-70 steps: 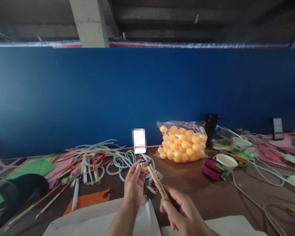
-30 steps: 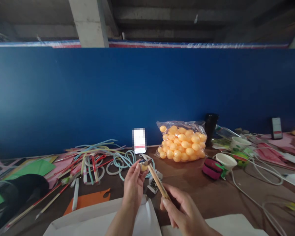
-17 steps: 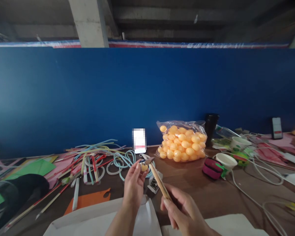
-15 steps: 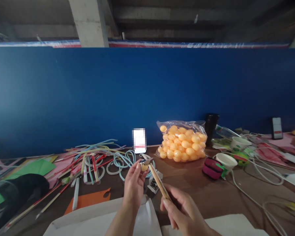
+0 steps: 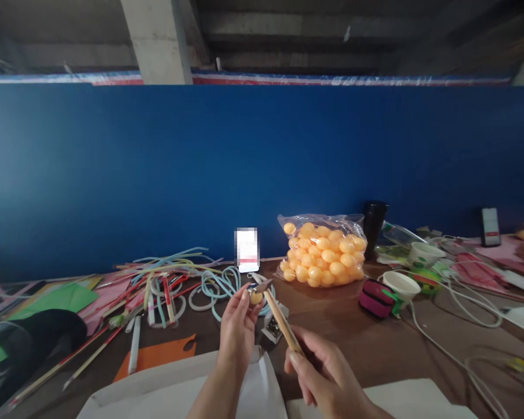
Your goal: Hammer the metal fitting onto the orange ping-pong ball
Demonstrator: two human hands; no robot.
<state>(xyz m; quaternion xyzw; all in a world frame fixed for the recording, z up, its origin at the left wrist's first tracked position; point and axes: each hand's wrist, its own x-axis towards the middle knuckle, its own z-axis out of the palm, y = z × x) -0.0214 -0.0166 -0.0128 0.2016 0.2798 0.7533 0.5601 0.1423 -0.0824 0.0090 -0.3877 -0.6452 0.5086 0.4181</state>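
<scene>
My right hand (image 5: pixel 321 372) is wrapped round the wooden handle of a small hammer (image 5: pixel 280 321). The handle slants up and to the left, and its dark metal head lies at my left fingertips. My left hand (image 5: pixel 238 326) pinches a small yellow-orange round piece (image 5: pixel 256 298), probably a ball, right beside the hammer head. Fingers and the head partly cover this piece, and a shiny bit shows on it. Just behind the handle sits a small open white box (image 5: pixel 271 329) with dark little items in it.
A clear bag of orange balls (image 5: pixel 323 256) stands beyond my hands, near a lit phone (image 5: pixel 247 250). Coiled tubing (image 5: pixel 218 285), sticks and coloured paper lie left. Paper cups (image 5: pixel 400 286), a purple pouch (image 5: pixel 376 298) and white cables (image 5: pixel 436 343) are on the right. White sheets (image 5: pixel 179 387) lie in front.
</scene>
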